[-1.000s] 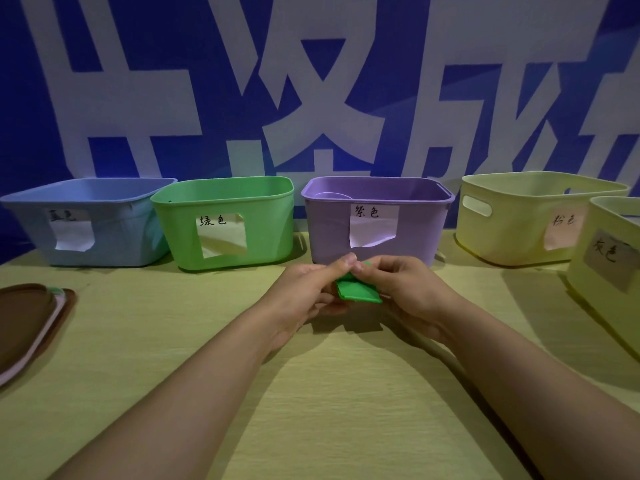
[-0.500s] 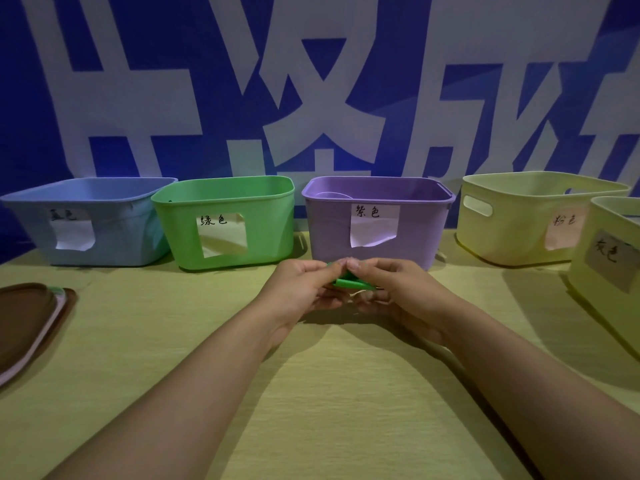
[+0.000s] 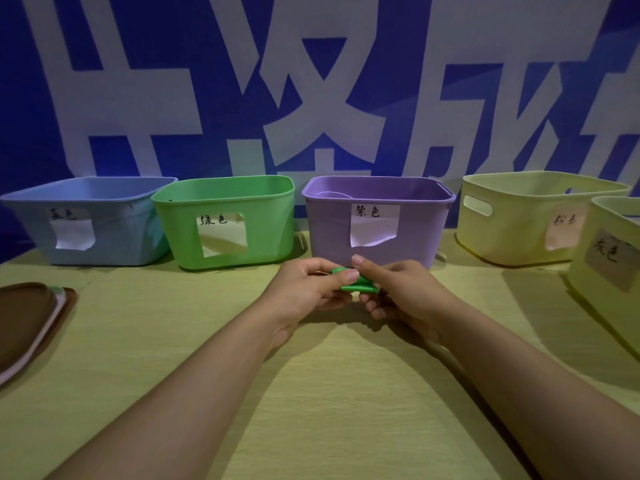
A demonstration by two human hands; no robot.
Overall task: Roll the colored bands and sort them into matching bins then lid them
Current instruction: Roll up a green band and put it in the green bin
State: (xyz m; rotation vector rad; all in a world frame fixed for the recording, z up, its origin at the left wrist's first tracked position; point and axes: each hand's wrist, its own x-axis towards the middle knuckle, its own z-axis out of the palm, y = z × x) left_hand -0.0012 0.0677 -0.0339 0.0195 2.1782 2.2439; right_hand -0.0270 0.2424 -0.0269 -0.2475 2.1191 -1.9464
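A green band (image 3: 353,284), partly rolled and mostly hidden by fingers, is pinched between the left hand (image 3: 306,289) and right hand (image 3: 403,294) above the table (image 3: 311,410), just before the purple bin (image 3: 377,220); stacked lids (image 3: 26,320) are cut off at left.

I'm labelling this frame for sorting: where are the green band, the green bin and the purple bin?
green band (image 3: 356,285): head view, on its rolled middle between the hands.
green bin (image 3: 270,233): head view, front wall.
purple bin (image 3: 415,237): head view, front wall.
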